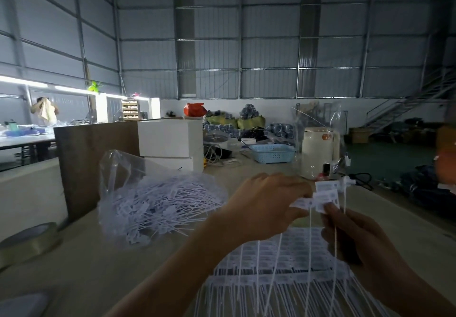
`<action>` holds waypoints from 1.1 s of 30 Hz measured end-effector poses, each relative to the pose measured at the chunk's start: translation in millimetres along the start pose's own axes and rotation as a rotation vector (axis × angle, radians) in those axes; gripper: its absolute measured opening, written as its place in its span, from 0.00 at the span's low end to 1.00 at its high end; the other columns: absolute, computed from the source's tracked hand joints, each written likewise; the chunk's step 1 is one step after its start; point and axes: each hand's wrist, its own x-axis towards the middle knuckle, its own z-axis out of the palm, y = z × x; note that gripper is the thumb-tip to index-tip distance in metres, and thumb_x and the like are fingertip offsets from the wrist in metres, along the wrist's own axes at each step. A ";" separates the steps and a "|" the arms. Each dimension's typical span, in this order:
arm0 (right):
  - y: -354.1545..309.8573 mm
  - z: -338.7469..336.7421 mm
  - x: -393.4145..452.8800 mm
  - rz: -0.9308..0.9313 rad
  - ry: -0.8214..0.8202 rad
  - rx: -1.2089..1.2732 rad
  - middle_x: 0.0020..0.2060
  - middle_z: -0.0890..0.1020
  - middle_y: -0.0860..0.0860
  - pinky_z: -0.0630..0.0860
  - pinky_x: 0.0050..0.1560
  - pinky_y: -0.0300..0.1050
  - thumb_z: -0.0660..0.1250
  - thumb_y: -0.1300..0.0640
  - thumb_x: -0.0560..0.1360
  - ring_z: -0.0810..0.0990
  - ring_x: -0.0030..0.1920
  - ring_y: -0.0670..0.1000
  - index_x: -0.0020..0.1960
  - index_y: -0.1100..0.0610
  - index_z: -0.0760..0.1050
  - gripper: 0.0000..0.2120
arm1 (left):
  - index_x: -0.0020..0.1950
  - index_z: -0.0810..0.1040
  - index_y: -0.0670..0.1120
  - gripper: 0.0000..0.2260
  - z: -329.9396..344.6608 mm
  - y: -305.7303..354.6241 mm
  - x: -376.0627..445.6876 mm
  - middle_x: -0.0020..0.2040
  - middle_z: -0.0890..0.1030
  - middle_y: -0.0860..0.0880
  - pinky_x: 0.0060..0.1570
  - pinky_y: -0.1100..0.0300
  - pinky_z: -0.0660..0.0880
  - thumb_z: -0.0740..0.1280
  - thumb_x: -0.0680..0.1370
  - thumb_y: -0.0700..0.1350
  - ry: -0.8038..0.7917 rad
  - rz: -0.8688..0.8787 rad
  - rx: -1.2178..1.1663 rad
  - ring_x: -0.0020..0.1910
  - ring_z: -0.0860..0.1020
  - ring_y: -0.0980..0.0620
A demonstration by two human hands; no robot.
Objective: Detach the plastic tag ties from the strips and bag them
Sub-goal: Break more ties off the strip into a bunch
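Right of centre, the left hand and right hand pinch one strip of tag ties above the stacked strips; they look light and whippy (best gripped by the stiff label heads), and the open bag lies centre-left

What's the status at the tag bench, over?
Left hand and right hand both pinch a strip of tag ties held above the table. More strips lie below. Clear bag at left, part filled. Nothing in the way.
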 end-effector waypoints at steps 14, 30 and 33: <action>-0.3 -0.1 -3.7 -0.419 0.087 -0.558 0.23 0.63 0.47 0.61 0.28 0.35 0.66 0.46 0.72 0.62 0.24 0.43 0.40 0.57 0.82 0.14 | 0.51 0.79 0.49 0.06 -6.9 0.8 -3.1 0.45 0.79 0.53 0.49 0.53 0.75 0.63 0.82 0.48 -0.102 0.059 0.102 0.47 0.78 0.50; -0.9 -1.2 -2.9 -0.375 0.089 -0.475 0.23 0.63 0.48 0.60 0.28 0.40 0.65 0.46 0.72 0.61 0.24 0.45 0.31 0.52 0.78 0.14 | 0.60 0.80 0.51 0.12 -10.8 1.2 0.2 0.57 0.81 0.55 0.55 0.49 0.75 0.62 0.82 0.53 -0.206 -0.095 -0.147 0.54 0.78 0.53; -1.2 -1.7 -1.6 -0.304 0.108 -0.362 0.24 0.62 0.50 0.58 0.29 0.44 0.63 0.44 0.72 0.59 0.24 0.48 0.32 0.61 0.67 0.21 | 0.65 0.78 0.53 0.13 -11.9 0.6 -0.9 0.61 0.80 0.56 0.57 0.51 0.75 0.64 0.81 0.53 -0.160 -0.091 -0.145 0.58 0.76 0.54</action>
